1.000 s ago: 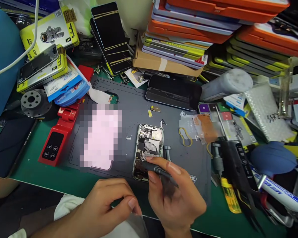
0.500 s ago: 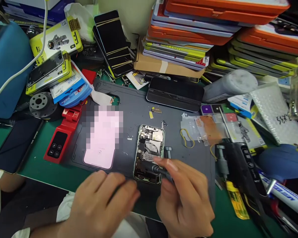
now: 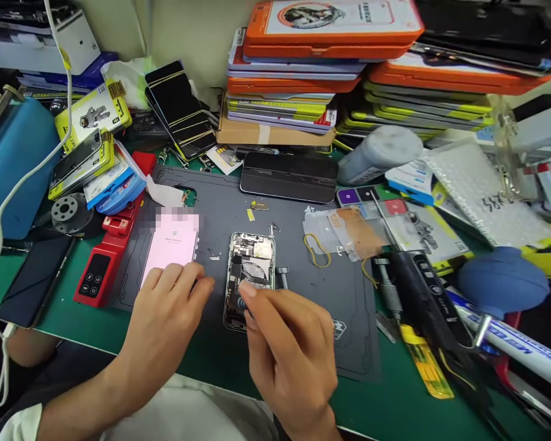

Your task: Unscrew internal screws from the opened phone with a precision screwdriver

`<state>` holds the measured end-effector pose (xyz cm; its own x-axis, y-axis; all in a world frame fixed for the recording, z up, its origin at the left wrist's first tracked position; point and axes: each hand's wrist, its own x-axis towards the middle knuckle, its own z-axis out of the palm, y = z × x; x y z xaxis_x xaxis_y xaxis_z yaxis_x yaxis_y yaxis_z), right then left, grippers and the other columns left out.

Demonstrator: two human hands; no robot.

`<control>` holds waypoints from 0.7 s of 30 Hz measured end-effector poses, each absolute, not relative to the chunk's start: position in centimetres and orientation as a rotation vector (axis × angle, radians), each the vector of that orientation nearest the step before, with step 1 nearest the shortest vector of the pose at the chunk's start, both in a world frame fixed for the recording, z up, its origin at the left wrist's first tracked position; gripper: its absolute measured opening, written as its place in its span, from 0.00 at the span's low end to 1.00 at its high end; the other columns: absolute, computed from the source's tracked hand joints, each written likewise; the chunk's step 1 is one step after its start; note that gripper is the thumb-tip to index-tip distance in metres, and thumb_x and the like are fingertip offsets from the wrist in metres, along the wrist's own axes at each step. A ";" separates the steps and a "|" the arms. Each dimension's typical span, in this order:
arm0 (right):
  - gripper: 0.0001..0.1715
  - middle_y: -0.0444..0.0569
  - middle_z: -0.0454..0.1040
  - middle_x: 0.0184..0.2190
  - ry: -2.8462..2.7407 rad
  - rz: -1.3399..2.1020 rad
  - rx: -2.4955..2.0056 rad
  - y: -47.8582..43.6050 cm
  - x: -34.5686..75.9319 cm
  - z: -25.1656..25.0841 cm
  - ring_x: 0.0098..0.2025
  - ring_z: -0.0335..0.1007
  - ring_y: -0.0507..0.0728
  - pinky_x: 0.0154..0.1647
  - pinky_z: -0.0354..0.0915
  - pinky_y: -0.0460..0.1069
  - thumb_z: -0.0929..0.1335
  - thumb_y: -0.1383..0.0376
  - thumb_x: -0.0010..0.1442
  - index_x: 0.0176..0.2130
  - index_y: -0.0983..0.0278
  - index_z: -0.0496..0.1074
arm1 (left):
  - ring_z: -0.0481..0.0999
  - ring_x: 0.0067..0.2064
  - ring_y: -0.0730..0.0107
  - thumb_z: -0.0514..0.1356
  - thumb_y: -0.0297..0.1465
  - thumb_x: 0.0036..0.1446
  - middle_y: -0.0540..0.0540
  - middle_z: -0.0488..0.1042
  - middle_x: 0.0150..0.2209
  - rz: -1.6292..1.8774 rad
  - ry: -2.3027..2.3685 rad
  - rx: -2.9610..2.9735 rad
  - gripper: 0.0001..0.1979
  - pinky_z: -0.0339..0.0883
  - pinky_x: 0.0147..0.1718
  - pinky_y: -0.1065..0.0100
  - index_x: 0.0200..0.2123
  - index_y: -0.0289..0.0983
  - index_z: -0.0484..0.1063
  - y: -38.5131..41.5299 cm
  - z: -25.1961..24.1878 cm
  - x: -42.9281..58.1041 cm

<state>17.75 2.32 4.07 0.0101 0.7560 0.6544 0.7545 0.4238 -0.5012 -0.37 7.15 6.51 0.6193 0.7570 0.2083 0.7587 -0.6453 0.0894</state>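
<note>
An opened phone (image 3: pixel 257 251) lies on the dark grey work mat (image 3: pixel 298 223), its boards and inner parts bare. Over its lower half, my right hand (image 3: pixel 294 349) pinches a dark tool with a ridged grip (image 3: pixel 244 304); the tip is hard to make out. To the left lies a phone with a lit pink screen (image 3: pixel 168 248). My left hand (image 3: pixel 168 312) covers the lower part of that phone, its fingers curled. Whatever those fingers may hold is hidden, and I cannot tell whether they touch the screen.
A red device with buttons (image 3: pixel 96 272) stands left of the mat. Small loose parts (image 3: pixel 251 214) and a yellow rubber band (image 3: pixel 316 252) lie on it. A black electric tool (image 3: pixel 434 300) and a blue air blower (image 3: pixel 502 282) crowd the right. Stacked orange boxes (image 3: pixel 330 30) rise behind.
The view has shifted, so the bench appears further left. My left hand has moved away from the opened phone, over the lit one. My right hand stays at the opened phone with the tool.
</note>
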 end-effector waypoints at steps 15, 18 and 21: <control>0.20 0.52 0.78 0.47 -1.699 0.045 -1.328 2.9 17.6 4.4 0.52 0.77 0.57 0.57 0.73 0.51 0.65 0.77 0.77 0.62 0.65 0.74 | 0.66 0.39 0.61 0.57 0.23 0.75 0.46 0.75 0.40 -0.528 -1.419 -2.878 0.05 0.58 0.39 0.59 0.45 0.36 0.72 3.6 5.5 1.7; 0.21 0.55 0.78 0.50 -1.712 0.083 -1.277 3.0 17.4 4.0 0.54 0.77 0.59 0.59 0.72 0.53 0.67 0.77 0.75 0.64 0.69 0.72 | 0.66 0.39 0.61 0.56 0.22 0.74 0.45 0.75 0.39 -0.564 -1.424 -2.861 0.07 0.58 0.38 0.59 0.41 0.36 0.72 3.8 5.1 2.0; 0.29 0.55 0.78 0.52 -1.729 0.123 -1.286 2.8 17.3 3.5 0.52 0.78 0.59 0.57 0.75 0.54 0.68 0.77 0.74 0.70 0.68 0.66 | 0.66 0.39 0.61 0.56 0.21 0.74 0.45 0.76 0.38 -0.588 -1.434 -2.862 0.11 0.58 0.37 0.59 0.36 0.36 0.72 3.8 5.0 1.9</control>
